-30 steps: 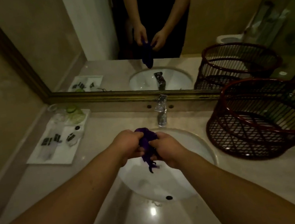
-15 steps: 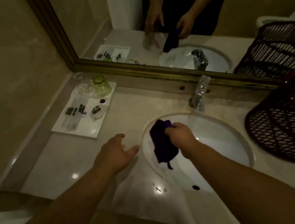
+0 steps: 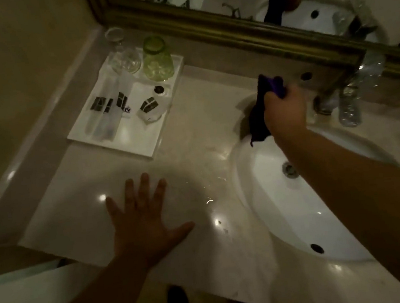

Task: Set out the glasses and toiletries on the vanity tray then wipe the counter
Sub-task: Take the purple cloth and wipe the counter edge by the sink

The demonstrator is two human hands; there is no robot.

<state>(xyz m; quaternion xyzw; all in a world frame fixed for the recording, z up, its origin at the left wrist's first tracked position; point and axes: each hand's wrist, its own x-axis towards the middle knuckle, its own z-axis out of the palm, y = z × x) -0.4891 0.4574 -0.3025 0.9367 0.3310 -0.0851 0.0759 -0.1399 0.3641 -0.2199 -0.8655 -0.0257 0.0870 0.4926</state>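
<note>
Left hand (image 3: 142, 222): spread flat, palm down, on the near part of the worktop (image 3: 192, 137); holds nothing.
Worktop: pale polished stone, with wet glints beside the basin (image 3: 287, 206); probably slick.
Cloth (image 3: 258, 117): purple, soft and limp, bunched over the basin's far rim with its tail hanging down; best gripped as a wad.
Right hand (image 3: 283, 112): fingers curled tight round the cloth's upper part.
Tray (image 3: 143, 143): white, far left, carrying toiletries (image 3: 119, 108).
Glasses: a clear glass (image 3: 124, 57) and a green glass (image 3: 157, 61) at the tray's far end; fragile, best skirted.
</note>
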